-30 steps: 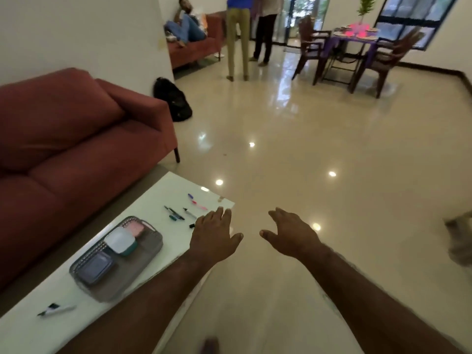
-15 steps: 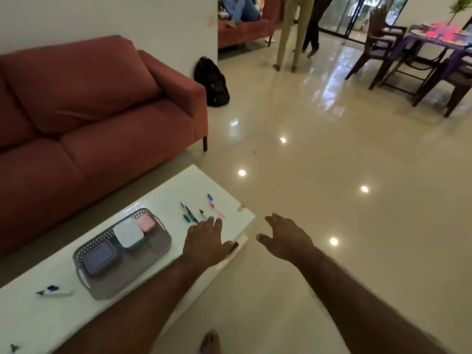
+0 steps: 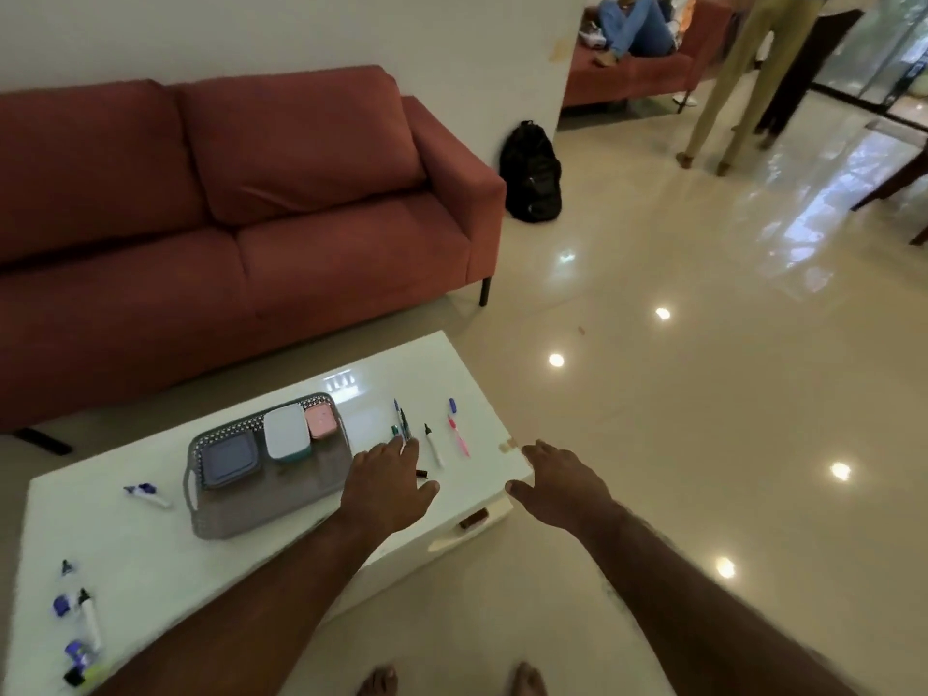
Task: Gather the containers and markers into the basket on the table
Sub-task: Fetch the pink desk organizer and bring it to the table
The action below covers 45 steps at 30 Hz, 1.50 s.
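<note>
Left hand flat-fingered, holding nothing, over the markers just right of the grey basket; right hand relaxed and empty past the table's right corner. Three lidded containers already sit in the basket. Best to pinch the green-blue pair together first, then sweep in the far-right and near-left strays.
</note>
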Each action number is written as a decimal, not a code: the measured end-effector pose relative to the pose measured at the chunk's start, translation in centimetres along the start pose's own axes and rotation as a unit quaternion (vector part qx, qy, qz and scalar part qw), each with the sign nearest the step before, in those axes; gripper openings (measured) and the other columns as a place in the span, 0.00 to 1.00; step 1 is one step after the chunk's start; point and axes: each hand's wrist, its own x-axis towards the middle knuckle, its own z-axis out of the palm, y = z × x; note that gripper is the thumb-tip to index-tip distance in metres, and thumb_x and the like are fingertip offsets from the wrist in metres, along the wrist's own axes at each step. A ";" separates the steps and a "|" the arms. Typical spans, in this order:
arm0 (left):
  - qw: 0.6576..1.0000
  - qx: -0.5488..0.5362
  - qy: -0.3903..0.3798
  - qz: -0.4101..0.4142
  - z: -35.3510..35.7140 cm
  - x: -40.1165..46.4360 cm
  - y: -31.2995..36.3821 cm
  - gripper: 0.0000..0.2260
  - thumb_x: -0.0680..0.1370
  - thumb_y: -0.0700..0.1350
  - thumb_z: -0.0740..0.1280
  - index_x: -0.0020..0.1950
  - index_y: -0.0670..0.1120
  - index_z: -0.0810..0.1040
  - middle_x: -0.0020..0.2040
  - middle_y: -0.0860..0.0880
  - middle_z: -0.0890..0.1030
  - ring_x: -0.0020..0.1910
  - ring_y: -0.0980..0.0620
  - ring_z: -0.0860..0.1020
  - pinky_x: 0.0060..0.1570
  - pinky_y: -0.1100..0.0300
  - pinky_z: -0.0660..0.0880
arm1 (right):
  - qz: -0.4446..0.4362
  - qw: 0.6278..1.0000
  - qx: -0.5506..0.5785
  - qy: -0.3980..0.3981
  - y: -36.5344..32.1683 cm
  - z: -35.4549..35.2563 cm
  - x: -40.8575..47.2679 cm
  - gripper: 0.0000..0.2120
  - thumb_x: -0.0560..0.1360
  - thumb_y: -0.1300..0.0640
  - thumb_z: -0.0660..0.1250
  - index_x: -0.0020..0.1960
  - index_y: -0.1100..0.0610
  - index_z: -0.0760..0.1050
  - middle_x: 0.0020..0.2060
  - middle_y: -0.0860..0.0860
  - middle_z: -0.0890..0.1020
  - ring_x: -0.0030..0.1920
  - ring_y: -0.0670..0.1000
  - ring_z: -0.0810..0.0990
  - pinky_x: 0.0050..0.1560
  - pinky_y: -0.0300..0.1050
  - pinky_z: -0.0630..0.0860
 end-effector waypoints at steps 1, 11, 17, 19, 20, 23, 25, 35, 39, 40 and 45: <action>1.000 0.002 0.000 -0.016 0.3 -0.1 0.5 0.34 0.78 0.64 0.56 0.79 0.48 0.58 0.78 0.46 0.62 0.75 0.45 0.64 0.72 0.49 0.61 | -0.013 1.000 -0.003 -0.006 0.6 -0.2 0.6 0.33 0.76 0.39 0.62 0.76 0.52 0.62 0.76 0.50 0.66 0.73 0.55 0.65 0.69 0.53 0.69; 0.991 -0.014 -0.017 -0.129 3.9 -1.2 3.1 0.32 0.79 0.63 0.57 0.78 0.47 0.59 0.78 0.45 0.62 0.74 0.45 0.65 0.71 0.50 0.63 | -0.093 0.994 -0.032 -0.043 3.6 0.9 6.0 0.28 0.76 0.41 0.64 0.70 0.55 0.68 0.68 0.52 0.73 0.67 0.58 0.71 0.64 0.52 0.72; 0.988 -0.033 -0.033 -0.148 8.2 1.9 2.6 0.31 0.79 0.62 0.57 0.77 0.46 0.60 0.78 0.44 0.62 0.73 0.44 0.66 0.69 0.50 0.65 | -0.095 0.991 -0.050 -0.079 4.1 5.2 9.1 0.27 0.77 0.42 0.63 0.70 0.57 0.68 0.67 0.54 0.74 0.66 0.58 0.73 0.62 0.51 0.72; 0.987 -0.040 -0.039 -0.148 10.3 3.4 2.4 0.31 0.79 0.62 0.58 0.77 0.46 0.61 0.78 0.44 0.62 0.73 0.43 0.65 0.69 0.49 0.64 | -0.094 0.990 -0.051 -0.091 4.4 7.7 10.0 0.26 0.77 0.42 0.63 0.69 0.57 0.69 0.66 0.54 0.75 0.65 0.58 0.73 0.62 0.51 0.72; 0.987 -0.046 -0.038 -0.149 11.6 4.3 2.1 0.31 0.79 0.62 0.58 0.77 0.46 0.61 0.78 0.44 0.62 0.74 0.43 0.65 0.70 0.49 0.64 | -0.093 0.990 -0.051 -0.096 4.6 9.1 10.7 0.26 0.77 0.43 0.63 0.69 0.57 0.69 0.66 0.54 0.75 0.65 0.58 0.73 0.61 0.51 0.72; 0.984 -0.061 -0.029 -0.162 15.9 6.7 1.1 0.29 0.80 0.60 0.58 0.76 0.45 0.63 0.78 0.44 0.62 0.74 0.43 0.64 0.71 0.50 0.63 | -0.082 0.989 -0.043 -0.119 5.1 13.6 13.2 0.26 0.77 0.42 0.63 0.70 0.55 0.68 0.66 0.54 0.75 0.67 0.57 0.72 0.63 0.49 0.71; 0.983 -0.060 -0.030 -0.174 19.1 8.5 0.4 0.27 0.81 0.58 0.57 0.75 0.45 0.65 0.77 0.43 0.63 0.74 0.43 0.64 0.71 0.50 0.63 | -0.065 0.987 -0.022 -0.144 5.7 17.1 15.0 0.27 0.77 0.41 0.63 0.72 0.53 0.67 0.68 0.53 0.74 0.69 0.56 0.71 0.65 0.49 0.70; 0.974 -0.040 0.018 -0.223 35.1 17.5 -4.4 0.27 0.83 0.54 0.51 0.78 0.41 0.60 0.79 0.40 0.59 0.78 0.40 0.57 0.75 0.44 0.58 | 0.036 0.969 -0.003 -0.245 11.9 35.3 23.0 0.28 0.76 0.40 0.61 0.69 0.55 0.68 0.66 0.56 0.76 0.68 0.58 0.73 0.66 0.50 0.72; 0.972 -0.035 0.094 -0.210 40.0 18.5 -5.2 0.29 0.82 0.56 0.48 0.78 0.39 0.59 0.78 0.38 0.60 0.78 0.39 0.57 0.75 0.42 0.56 | 0.064 0.968 0.021 -0.241 13.5 40.2 27.7 0.29 0.77 0.41 0.61 0.70 0.57 0.67 0.66 0.57 0.76 0.68 0.59 0.73 0.66 0.52 0.72; 0.971 -0.033 0.114 -0.207 40.7 18.5 -5.3 0.29 0.82 0.56 0.49 0.78 0.39 0.59 0.78 0.38 0.60 0.78 0.39 0.57 0.75 0.42 0.55 | 0.069 0.969 0.030 -0.237 13.7 41.3 28.8 0.29 0.77 0.41 0.62 0.71 0.58 0.67 0.66 0.58 0.76 0.68 0.59 0.73 0.65 0.51 0.72; 0.976 0.018 0.111 -0.188 40.8 18.7 -5.7 0.30 0.82 0.56 0.49 0.77 0.38 0.59 0.77 0.35 0.61 0.76 0.36 0.59 0.73 0.40 0.58 | 0.175 0.952 0.160 -0.192 14.2 45.4 34.0 0.28 0.78 0.42 0.62 0.70 0.60 0.70 0.68 0.57 0.75 0.68 0.58 0.73 0.64 0.45 0.69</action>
